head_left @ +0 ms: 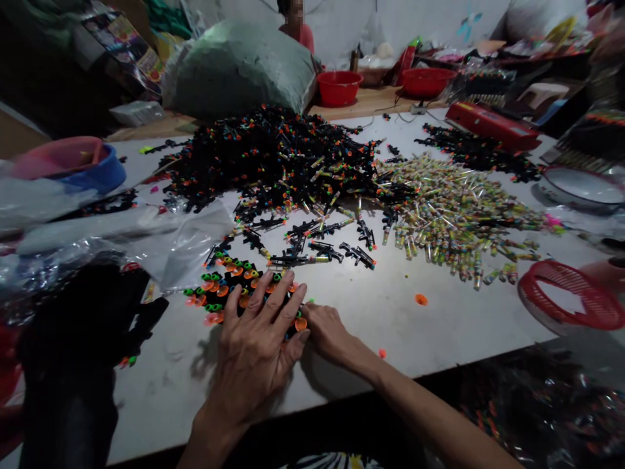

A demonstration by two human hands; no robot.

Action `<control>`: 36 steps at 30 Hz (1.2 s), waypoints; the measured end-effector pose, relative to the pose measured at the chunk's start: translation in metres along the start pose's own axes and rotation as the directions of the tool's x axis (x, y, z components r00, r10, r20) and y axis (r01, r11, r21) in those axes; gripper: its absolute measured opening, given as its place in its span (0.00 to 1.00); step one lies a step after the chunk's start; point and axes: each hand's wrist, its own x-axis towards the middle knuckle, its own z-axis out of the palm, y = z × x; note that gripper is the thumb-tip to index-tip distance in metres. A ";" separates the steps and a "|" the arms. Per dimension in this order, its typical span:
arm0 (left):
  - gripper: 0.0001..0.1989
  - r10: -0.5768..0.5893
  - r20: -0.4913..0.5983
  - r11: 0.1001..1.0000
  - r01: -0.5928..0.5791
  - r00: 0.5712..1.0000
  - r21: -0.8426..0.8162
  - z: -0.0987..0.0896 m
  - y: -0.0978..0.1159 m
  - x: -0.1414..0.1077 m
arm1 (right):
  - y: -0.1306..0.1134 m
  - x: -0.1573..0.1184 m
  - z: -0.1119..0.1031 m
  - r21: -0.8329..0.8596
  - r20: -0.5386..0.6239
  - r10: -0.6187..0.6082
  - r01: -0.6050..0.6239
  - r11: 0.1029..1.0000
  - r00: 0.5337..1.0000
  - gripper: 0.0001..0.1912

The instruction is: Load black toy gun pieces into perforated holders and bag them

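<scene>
My left hand (pixel 262 326) lies with fingers stretched and spread over a neat stack of small black toy guns (pixel 213 296) with orange, green and blue tips. At the stack's right edge, my right hand (pixel 328 329) is closed with its fingers curled; whatever it grips is hidden. Just beyond the stack, several loose toy guns (pixel 359 254) are strewn on the white table (pixel 390 326). An orange suction cup (pixel 420 299) lies to the right of my hands, and a smaller orange piece (pixel 382 353) sits nearer the front edge.
Behind is a large heap of black toy guns (pixel 273 156), with a pile of small yellowish tubes (pixel 454 215) to its right. A red basket (pixel 569 296) stands far right. Clear plastic bags (pixel 190 241) and black toy guns in a dark bundle (pixel 83 326) are left. A person (pixel 299 29) is at the back.
</scene>
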 end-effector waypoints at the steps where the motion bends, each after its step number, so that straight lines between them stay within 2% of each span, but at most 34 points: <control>1: 0.25 -0.005 0.001 1.000 0.005 1.000 0.002 0.000 0.000 0.000 | 0.002 0.007 -0.012 -0.019 0.092 -0.027 0.029 0.999 0.995 0.11; 3: 0.24 -0.014 0.003 1.000 0.014 1.000 0.003 0.000 0.000 0.000 | 0.011 0.027 -0.036 -0.073 0.152 -0.044 0.055 0.996 0.987 0.10; 6: 0.23 -0.035 -0.002 0.999 0.035 0.999 -0.009 -0.001 0.002 0.001 | 0.031 0.062 -0.061 -0.260 -0.101 0.066 -0.090 0.961 0.993 0.12; 7: 0.23 -0.049 -0.002 0.999 0.049 0.999 -0.016 -0.001 0.002 0.001 | 0.036 0.070 -0.064 -0.295 -0.155 0.089 -0.132 0.946 0.984 0.13; 9: 0.22 -0.064 0.002 0.998 0.064 0.998 -0.025 -0.002 0.003 0.000 | 0.045 0.077 -0.062 -0.302 -0.156 0.084 -0.129 0.944 0.984 0.12; 12: 0.23 -0.044 0.001 0.999 0.044 0.999 -0.019 -0.001 0.003 -0.001 | 0.051 0.064 -0.049 -0.266 -0.164 0.091 -0.132 0.955 0.982 0.09; 13: 0.23 -0.037 -0.003 0.999 0.037 0.999 -0.017 -0.001 0.002 -0.002 | 0.051 0.055 -0.044 -0.197 -0.158 0.118 -0.148 0.969 0.980 0.08; 15: 0.24 -0.030 -0.010 0.999 0.030 1.000 -0.016 0.000 0.001 -0.002 | 0.050 0.038 -0.032 0.113 -0.102 0.189 -0.177 0.978 0.977 0.05; 16: 0.24 -0.028 -0.011 0.999 0.027 1.000 -0.018 0.000 0.001 -0.002 | 0.049 0.031 -0.026 0.325 -0.059 0.208 -0.178 0.929 0.976 0.05; 18: 0.24 -0.033 -0.010 0.999 0.032 0.999 -0.024 0.000 0.000 -0.003 | 0.046 0.022 -0.015 0.680 -0.003 0.169 -0.122 0.723 0.986 0.05; 19: 0.24 -0.033 -0.006 0.999 0.033 0.999 -0.026 0.000 0.000 -0.003 | 0.044 0.020 -0.010 0.766 -0.018 0.125 -0.067 0.640 0.992 0.06; 20: 0.24 -0.032 -0.002 0.999 0.032 0.999 -0.027 0.000 0.000 -0.003 | 0.043 0.021 -0.007 0.802 -0.052 0.081 -0.007 0.597 0.995 0.07; 21: 0.25 -0.031 0.001 0.999 0.031 1.000 -0.028 0.000 0.000 -0.003 | 0.041 0.022 -0.004 0.798 -0.092 0.042 0.048 0.601 0.995 0.07; 23: 0.26 -0.028 0.001 0.999 0.028 1.000 -0.030 0.001 -0.001 -0.003 | 0.036 0.026 -0.004 0.683 -0.139 -0.003 0.098 0.724 0.990 0.05; 26: 0.27 -0.018 -0.008 1.000 0.018 1.000 -0.024 0.003 -0.002 -0.002 | 0.021 0.031 -0.008 0.293 -0.103 -0.022 0.052 0.955 0.994 0.03; 28: 0.27 -0.007 -0.009 1.000 0.007 1.000 -0.012 0.003 -0.002 -0.001 | 0.012 0.032 -0.014 0.051 -0.062 -0.033 0.036 0.998 0.998 0.06; 29: 0.27 -0.003 -0.006 1.000 0.003 1.000 -0.006 0.003 -0.003 -0.001 | 0.011 0.034 -0.018 -0.009 -0.029 -0.045 0.045 0.999 0.999 0.07; 31: 0.27 0.003 0.006 1.000 -0.003 1.000 0.000 0.002 -0.004 0.000 | 0.016 0.043 -0.032 0.033 0.117 -0.064 0.061 0.998 0.991 0.06; 32: 0.27 0.005 0.008 1.000 -0.005 1.000 0.002 0.002 -0.004 0.000 | 0.022 0.050 -0.042 0.104 0.169 -0.034 0.016 0.994 0.985 0.07; 33: 0.26 0.009 0.004 1.000 -0.009 1.000 0.006 0.001 -0.004 0.000 | 0.031 0.061 -0.054 0.171 0.174 0.037 -0.067 0.983 0.984 0.08; 34: 0.26 0.012 -0.003 1.000 -0.012 1.000 0.013 0.001 -0.004 0.000 | 0.041 0.073 -0.067 0.228 0.146 0.135 -0.166 0.959 0.980 0.09; 35: 0.26 0.016 -0.010 1.000 -0.015 1.000 0.022 0.001 -0.004 0.000 | 0.051 0.087 -0.081 0.271 0.024 0.286 -0.282 0.921 0.958 0.10; 36: 0.26 0.020 -0.019 0.999 -0.019 1.000 0.033 0.001 -0.004 -0.001 | 0.060 0.101 -0.094 0.293 -0.078 0.378 -0.341 0.893 0.923 0.11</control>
